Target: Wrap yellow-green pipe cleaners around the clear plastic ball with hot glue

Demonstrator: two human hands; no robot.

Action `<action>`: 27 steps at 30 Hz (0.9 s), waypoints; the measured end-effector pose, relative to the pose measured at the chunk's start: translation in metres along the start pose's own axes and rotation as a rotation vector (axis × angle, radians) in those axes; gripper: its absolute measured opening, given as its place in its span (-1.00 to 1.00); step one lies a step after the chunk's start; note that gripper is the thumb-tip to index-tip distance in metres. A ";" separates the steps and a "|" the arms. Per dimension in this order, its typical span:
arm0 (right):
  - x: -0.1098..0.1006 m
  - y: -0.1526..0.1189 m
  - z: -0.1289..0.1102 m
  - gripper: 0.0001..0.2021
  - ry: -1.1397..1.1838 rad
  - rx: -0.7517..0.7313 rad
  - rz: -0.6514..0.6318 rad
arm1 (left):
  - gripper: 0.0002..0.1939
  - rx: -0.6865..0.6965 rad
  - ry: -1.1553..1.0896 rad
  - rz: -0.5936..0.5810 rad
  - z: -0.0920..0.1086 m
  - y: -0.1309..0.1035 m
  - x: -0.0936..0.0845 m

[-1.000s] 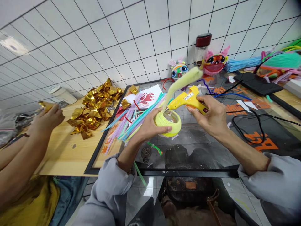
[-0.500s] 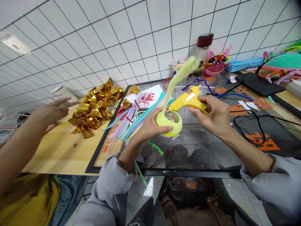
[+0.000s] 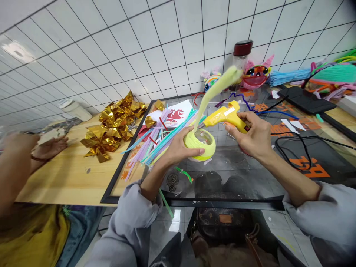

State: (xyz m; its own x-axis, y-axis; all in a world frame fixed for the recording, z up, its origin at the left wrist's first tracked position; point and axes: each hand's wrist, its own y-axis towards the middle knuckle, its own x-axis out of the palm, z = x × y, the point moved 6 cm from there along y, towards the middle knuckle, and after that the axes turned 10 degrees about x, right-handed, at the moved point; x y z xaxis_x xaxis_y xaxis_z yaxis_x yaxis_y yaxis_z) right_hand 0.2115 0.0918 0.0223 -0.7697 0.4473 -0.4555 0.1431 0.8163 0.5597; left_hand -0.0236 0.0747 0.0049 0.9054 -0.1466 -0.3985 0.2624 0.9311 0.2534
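Note:
My left hand [image 3: 182,148] is closed round a yellow bowl-shaped piece [image 3: 204,151] wrapped in fuzzy pipe cleaner, its round opening facing up. From its rim a long pale-yellow pipe cleaner [image 3: 207,96] rises and leans to the right. My right hand [image 3: 254,135] grips the handle of a yellow glue gun [image 3: 222,115]. The gun's nozzle points left and lies near the rim, beside the foot of the pipe cleaner; whether it touches cannot be made out. A bundle of lilac, teal and blue pipe cleaners [image 3: 169,137] lies behind my left hand.
Gold foil pieces [image 3: 111,128] lie on the wooden table at left, near a co-worker's hand [image 3: 50,148]. Behind stand a dark-lidded bottle [image 3: 241,55] and a pink animal-faced craft [image 3: 255,74]. A black cable [image 3: 302,139] curls at right, near a black phone [image 3: 308,99].
The glue gun has shifted slightly right and up, away from the rim. The pipe cleaner's free end has swung a little right. The co-worker's hand has drawn back left and down.

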 end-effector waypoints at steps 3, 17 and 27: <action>-0.002 0.008 0.016 -0.69 -0.025 0.175 -0.001 | -0.15 0.002 -0.058 -0.017 0.002 0.000 0.002; 0.003 0.029 0.100 -0.71 -0.629 0.405 -0.180 | -0.16 0.040 -0.037 0.028 -0.005 0.002 -0.003; 0.002 0.018 0.039 -0.51 -0.295 0.024 -0.081 | -0.24 0.106 0.118 0.092 -0.004 0.005 -0.006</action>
State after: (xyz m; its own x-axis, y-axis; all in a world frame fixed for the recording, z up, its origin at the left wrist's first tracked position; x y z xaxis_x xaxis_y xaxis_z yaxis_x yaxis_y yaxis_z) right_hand 0.2371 0.1216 0.0041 -0.5658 0.4645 -0.6813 0.1062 0.8604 0.4984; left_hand -0.0290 0.0811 0.0048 0.8834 -0.0163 -0.4683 0.2193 0.8975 0.3825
